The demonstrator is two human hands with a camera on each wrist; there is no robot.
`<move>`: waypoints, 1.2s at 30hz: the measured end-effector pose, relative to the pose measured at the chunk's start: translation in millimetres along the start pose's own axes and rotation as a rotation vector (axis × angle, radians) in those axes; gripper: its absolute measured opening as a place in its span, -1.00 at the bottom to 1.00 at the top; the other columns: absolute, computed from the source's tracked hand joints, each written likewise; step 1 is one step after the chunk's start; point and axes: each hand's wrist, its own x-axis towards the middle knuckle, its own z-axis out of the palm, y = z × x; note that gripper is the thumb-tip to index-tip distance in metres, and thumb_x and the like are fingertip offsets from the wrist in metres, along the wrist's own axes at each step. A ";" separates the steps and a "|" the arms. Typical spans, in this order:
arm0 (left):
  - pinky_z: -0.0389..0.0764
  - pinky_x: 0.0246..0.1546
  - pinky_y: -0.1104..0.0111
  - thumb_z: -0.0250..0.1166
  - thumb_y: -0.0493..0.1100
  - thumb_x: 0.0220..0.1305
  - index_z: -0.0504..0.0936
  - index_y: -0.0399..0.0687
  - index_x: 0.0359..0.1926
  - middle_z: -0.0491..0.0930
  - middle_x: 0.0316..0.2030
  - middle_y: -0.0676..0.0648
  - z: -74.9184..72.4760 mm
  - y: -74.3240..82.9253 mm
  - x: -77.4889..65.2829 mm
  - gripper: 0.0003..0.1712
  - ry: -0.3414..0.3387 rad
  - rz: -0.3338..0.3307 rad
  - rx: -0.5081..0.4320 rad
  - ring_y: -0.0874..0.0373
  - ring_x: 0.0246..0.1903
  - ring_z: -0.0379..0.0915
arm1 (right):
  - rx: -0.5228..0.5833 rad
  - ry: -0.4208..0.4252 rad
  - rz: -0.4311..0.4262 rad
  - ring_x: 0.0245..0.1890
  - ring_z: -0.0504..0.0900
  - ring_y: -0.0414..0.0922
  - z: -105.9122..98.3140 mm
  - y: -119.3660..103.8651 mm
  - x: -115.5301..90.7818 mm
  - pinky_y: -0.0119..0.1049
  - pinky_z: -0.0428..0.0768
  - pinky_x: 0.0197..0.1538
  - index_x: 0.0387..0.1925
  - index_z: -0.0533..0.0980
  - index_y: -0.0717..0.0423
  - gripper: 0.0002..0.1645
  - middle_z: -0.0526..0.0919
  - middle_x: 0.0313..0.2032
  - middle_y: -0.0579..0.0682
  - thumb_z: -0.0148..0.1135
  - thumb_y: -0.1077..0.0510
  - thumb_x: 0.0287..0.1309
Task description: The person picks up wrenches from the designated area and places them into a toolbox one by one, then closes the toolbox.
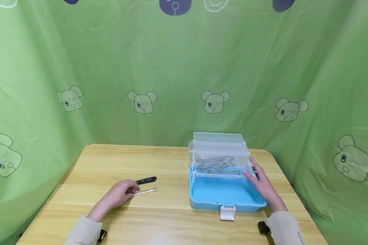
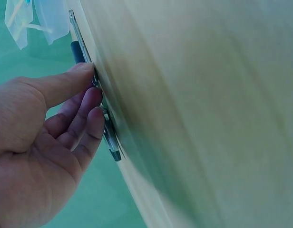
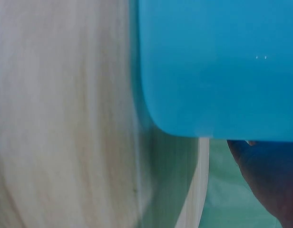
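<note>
Left fingers (image 2: 93,126) pinch a slim metal wrench (image 1: 145,191), rounded black handle (image 1: 147,180) just beyond; right fingers (image 1: 258,170), spread, touch the plastic box (image 1: 205,205).

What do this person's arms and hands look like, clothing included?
The left hand and right hand are bare, without gloves. The left sleeve and right sleeve are pale cream; the right one carries dark marks, too small to read. A small black device shows beside each sleeve.

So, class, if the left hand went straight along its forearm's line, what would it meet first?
Besides the slim silver metal wrench at its fingertips, the left hand would probably meet the slim black tool handle, though depth is unclear.
</note>
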 end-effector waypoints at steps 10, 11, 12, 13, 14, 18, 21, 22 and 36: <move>0.62 -0.30 0.42 0.43 -0.45 0.17 0.69 -0.10 -0.22 0.61 -0.37 0.05 -3.1 1.5 -2.4 -0.78 -0.065 0.011 -0.039 0.30 -0.36 0.48 | 0.002 0.003 -0.002 0.54 -0.06 0.50 1.2 0.6 2.4 0.62 0.12 0.37 0.62 -0.39 -0.51 0.01 -0.24 0.64 0.33 0.02 -0.37 0.48; 0.64 -0.28 0.41 0.44 -0.44 0.16 0.68 -0.10 -0.23 0.61 -0.36 0.04 -3.2 1.7 -3.0 -0.78 -0.059 0.008 -0.029 0.27 -0.34 0.50 | 0.003 0.000 0.000 0.54 -0.06 0.50 1.2 0.6 2.4 0.63 0.11 0.37 0.62 -0.39 -0.51 0.02 -0.25 0.64 0.33 0.02 -0.37 0.48; 0.65 -0.26 0.40 0.45 -0.43 0.15 0.68 -0.10 -0.23 0.61 -0.35 0.04 -3.2 1.8 -3.6 -0.78 -0.056 0.003 -0.023 0.26 -0.33 0.50 | 0.007 -0.001 0.001 0.54 -0.07 0.50 1.3 0.3 2.2 0.63 0.12 0.37 0.62 -0.39 -0.50 0.02 -0.24 0.64 0.33 0.02 -0.37 0.48; 0.66 -0.25 0.40 0.45 -0.43 0.16 0.67 -0.10 -0.23 0.61 -0.34 0.04 -3.1 1.8 -3.9 -0.78 -0.055 -0.002 -0.021 0.25 -0.33 0.51 | 0.009 -0.005 0.005 0.54 -0.07 0.50 1.2 0.3 2.0 0.63 0.11 0.37 0.62 -0.39 -0.51 0.02 -0.25 0.64 0.33 0.03 -0.37 0.48; 0.65 -0.25 0.41 0.45 -0.42 0.16 0.67 -0.09 -0.23 0.61 -0.34 0.04 -3.1 2.0 -4.2 -0.79 -0.057 -0.007 -0.021 0.26 -0.33 0.51 | 0.012 -0.006 0.007 0.54 -0.07 0.50 1.2 0.2 1.5 0.63 0.12 0.37 0.62 -0.39 -0.51 0.02 -0.24 0.63 0.34 0.03 -0.37 0.48; 0.64 -0.28 0.43 0.43 -0.44 0.18 0.66 -0.10 -0.24 0.61 -0.38 0.07 -2.9 3.5 -3.2 -0.79 -0.069 -0.012 -0.042 0.31 -0.36 0.47 | 0.010 -0.001 0.008 0.54 -0.05 0.50 0.3 -0.2 0.2 0.62 0.13 0.37 0.62 -0.38 -0.53 0.01 -0.21 0.63 0.35 0.04 -0.36 0.48; 0.63 -0.30 0.43 0.42 -0.46 0.18 0.64 -0.11 -0.25 0.62 -0.39 0.06 -3.1 5.4 -1.9 -0.79 -0.079 -0.001 -0.048 0.32 -0.37 0.46 | 0.004 0.003 0.004 0.53 -0.04 0.50 -0.2 -0.6 -0.4 0.62 0.14 0.37 0.63 -0.38 -0.49 0.02 -0.22 0.63 0.35 0.03 -0.36 0.48; 0.62 -0.31 0.43 0.42 -0.47 0.18 0.63 -0.12 -0.26 0.62 -0.39 0.06 -3.2 6.1 -1.6 -0.79 -0.085 0.005 -0.050 0.32 -0.37 0.46 | 0.004 0.004 0.004 0.53 -0.04 0.50 -0.3 -0.5 -0.6 0.62 0.13 0.37 0.63 -0.38 -0.47 0.03 -0.22 0.63 0.36 0.03 -0.36 0.48; 0.46 -0.28 0.43 0.40 -0.37 0.26 0.62 -0.06 -0.33 0.53 -0.44 0.15 -2.4 4.5 -5.7 -0.85 -0.083 0.023 -0.025 0.31 -0.36 0.35 | 0.007 -0.001 0.006 0.54 -0.07 0.52 -0.3 -2.1 -0.7 0.63 0.11 0.36 0.64 -0.39 -0.42 0.04 -0.23 0.63 0.36 0.02 -0.37 0.48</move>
